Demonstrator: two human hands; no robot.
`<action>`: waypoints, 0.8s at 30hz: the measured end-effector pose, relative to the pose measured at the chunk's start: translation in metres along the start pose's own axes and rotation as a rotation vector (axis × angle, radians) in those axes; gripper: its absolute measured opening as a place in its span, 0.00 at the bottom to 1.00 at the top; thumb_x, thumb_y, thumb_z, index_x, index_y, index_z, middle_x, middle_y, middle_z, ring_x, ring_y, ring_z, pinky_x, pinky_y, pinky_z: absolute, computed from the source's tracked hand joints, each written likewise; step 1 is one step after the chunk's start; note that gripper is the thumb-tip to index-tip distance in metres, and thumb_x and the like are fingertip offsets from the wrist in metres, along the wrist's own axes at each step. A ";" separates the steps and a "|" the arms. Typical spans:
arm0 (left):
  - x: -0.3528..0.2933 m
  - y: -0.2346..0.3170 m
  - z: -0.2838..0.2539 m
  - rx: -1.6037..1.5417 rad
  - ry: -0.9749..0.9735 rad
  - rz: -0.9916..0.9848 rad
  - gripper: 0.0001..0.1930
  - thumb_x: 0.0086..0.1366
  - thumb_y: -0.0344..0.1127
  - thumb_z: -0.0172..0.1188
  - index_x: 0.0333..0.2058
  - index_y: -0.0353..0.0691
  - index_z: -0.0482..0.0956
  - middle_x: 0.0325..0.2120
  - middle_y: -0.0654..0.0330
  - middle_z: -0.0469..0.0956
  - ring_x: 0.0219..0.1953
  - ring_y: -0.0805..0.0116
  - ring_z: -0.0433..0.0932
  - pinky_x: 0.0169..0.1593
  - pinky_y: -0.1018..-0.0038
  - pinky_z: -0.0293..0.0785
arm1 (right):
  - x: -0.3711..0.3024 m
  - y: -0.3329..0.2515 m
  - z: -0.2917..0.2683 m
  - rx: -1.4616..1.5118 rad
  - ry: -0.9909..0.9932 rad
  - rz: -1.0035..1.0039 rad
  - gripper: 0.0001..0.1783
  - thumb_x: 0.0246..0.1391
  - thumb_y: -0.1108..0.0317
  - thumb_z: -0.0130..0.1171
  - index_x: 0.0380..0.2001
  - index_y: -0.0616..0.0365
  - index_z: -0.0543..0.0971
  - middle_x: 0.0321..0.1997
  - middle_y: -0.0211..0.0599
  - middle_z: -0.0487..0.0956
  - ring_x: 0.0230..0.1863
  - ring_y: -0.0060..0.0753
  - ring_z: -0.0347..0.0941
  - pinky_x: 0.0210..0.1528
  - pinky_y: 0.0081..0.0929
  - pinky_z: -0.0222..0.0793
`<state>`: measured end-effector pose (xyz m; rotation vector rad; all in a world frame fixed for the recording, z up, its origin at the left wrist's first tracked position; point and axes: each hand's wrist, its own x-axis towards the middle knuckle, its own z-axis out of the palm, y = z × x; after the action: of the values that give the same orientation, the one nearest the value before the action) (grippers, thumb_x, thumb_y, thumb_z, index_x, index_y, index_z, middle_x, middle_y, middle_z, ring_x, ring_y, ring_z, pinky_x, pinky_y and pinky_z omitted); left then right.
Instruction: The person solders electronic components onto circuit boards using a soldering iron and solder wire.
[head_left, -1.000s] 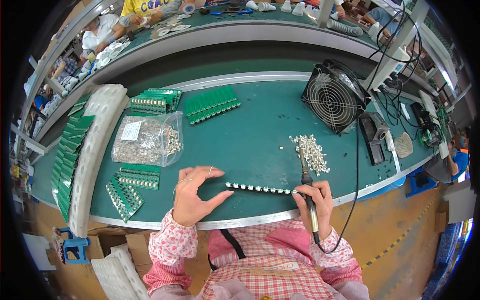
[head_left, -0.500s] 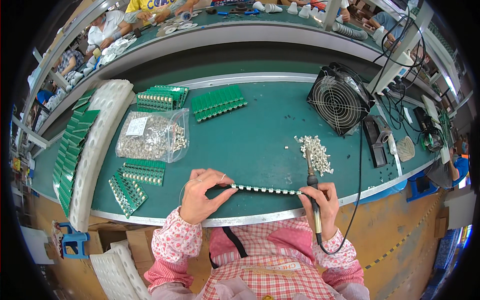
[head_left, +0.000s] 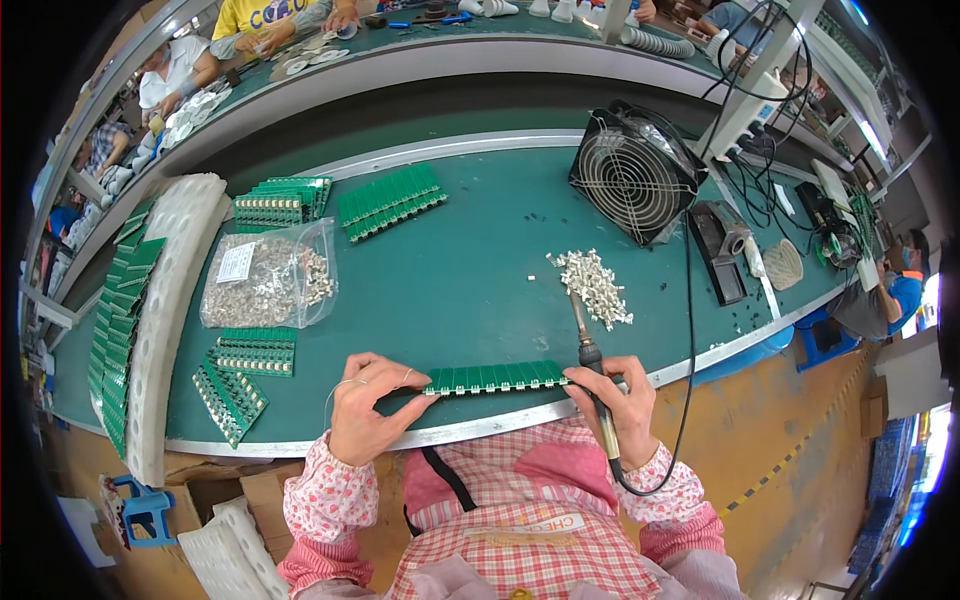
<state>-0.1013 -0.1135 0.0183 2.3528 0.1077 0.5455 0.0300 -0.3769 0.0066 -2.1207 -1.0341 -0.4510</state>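
Between my two hands, just above the near edge of the bench, is a green circuit board panel with a row of small white connectors along its near edge. My left hand pinches its left end between thumb and fingers. At the other end my right hand grips the panel's corner and also holds a soldering iron, whose tip points away from me. Just beyond that tip lies a pile of small white connectors.
A clear bag of connectors lies at left, with more circuit boards around it. Boards lean along a white foam strip. A black fan stands at back right near a soldering iron stand. Co-workers sit across the bench.
The panel has tilted from edge-on so that its green face shows. The whole view has shifted, with the bench things appearing further left. Both hands keep their hold.
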 end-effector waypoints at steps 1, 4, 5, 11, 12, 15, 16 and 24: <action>-0.003 -0.001 0.001 0.006 -0.001 0.009 0.08 0.46 0.30 0.70 0.27 0.42 0.81 0.27 0.63 0.80 0.31 0.67 0.77 0.45 0.70 0.66 | -0.002 0.000 -0.001 -0.017 -0.015 -0.002 0.17 0.37 0.70 0.71 0.35 0.48 0.82 0.30 0.33 0.70 0.27 0.32 0.70 0.28 0.27 0.69; -0.010 0.002 0.004 0.027 -0.006 0.019 0.09 0.45 0.30 0.70 0.28 0.42 0.81 0.27 0.63 0.81 0.32 0.67 0.78 0.47 0.67 0.65 | -0.013 -0.001 -0.005 -0.034 -0.054 0.002 0.19 0.34 0.72 0.71 0.36 0.48 0.83 0.30 0.33 0.70 0.33 0.34 0.69 0.36 0.33 0.69; -0.013 0.004 0.004 0.044 -0.005 0.024 0.09 0.45 0.29 0.70 0.28 0.43 0.81 0.28 0.63 0.81 0.33 0.67 0.78 0.48 0.66 0.65 | -0.015 -0.001 -0.006 -0.032 -0.058 0.006 0.19 0.34 0.72 0.71 0.36 0.48 0.83 0.30 0.33 0.70 0.33 0.34 0.69 0.36 0.33 0.69; -0.024 0.014 0.009 0.166 -0.018 0.039 0.10 0.46 0.26 0.67 0.30 0.45 0.81 0.29 0.67 0.80 0.37 0.69 0.78 0.53 0.61 0.59 | -0.027 0.005 -0.003 -0.091 -0.108 -0.082 0.21 0.36 0.67 0.71 0.39 0.44 0.81 0.30 0.30 0.67 0.35 0.32 0.67 0.52 0.43 0.64; -0.025 0.015 0.010 0.168 -0.020 0.034 0.10 0.46 0.26 0.67 0.30 0.45 0.81 0.29 0.67 0.80 0.37 0.69 0.78 0.53 0.61 0.59 | -0.028 0.005 -0.002 -0.098 -0.107 -0.075 0.22 0.36 0.67 0.71 0.40 0.44 0.81 0.30 0.30 0.66 0.35 0.32 0.67 0.53 0.43 0.64; -0.030 0.020 0.014 0.267 0.012 0.081 0.12 0.47 0.25 0.65 0.33 0.46 0.80 0.30 0.68 0.79 0.37 0.70 0.77 0.53 0.60 0.58 | -0.027 0.003 -0.001 -0.104 -0.097 -0.062 0.22 0.36 0.68 0.71 0.41 0.45 0.81 0.31 0.30 0.66 0.36 0.32 0.67 0.53 0.43 0.63; -0.032 0.023 0.016 0.319 0.025 0.108 0.13 0.47 0.24 0.64 0.33 0.45 0.79 0.30 0.68 0.79 0.37 0.69 0.77 0.54 0.59 0.57 | -0.027 0.003 0.000 -0.109 -0.084 -0.057 0.23 0.36 0.69 0.71 0.41 0.45 0.81 0.31 0.30 0.66 0.36 0.32 0.66 0.53 0.43 0.63; -0.038 0.031 0.020 0.437 0.021 0.141 0.14 0.47 0.22 0.63 0.34 0.45 0.78 0.31 0.67 0.77 0.35 0.69 0.77 0.54 0.59 0.57 | -0.030 0.007 -0.002 -0.059 -0.082 -0.046 0.24 0.34 0.71 0.70 0.41 0.46 0.81 0.32 0.31 0.67 0.37 0.32 0.66 0.53 0.44 0.63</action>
<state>-0.1302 -0.1576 0.0120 2.7959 0.0770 0.6695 0.0171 -0.3973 -0.0123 -2.1869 -1.1314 -0.4242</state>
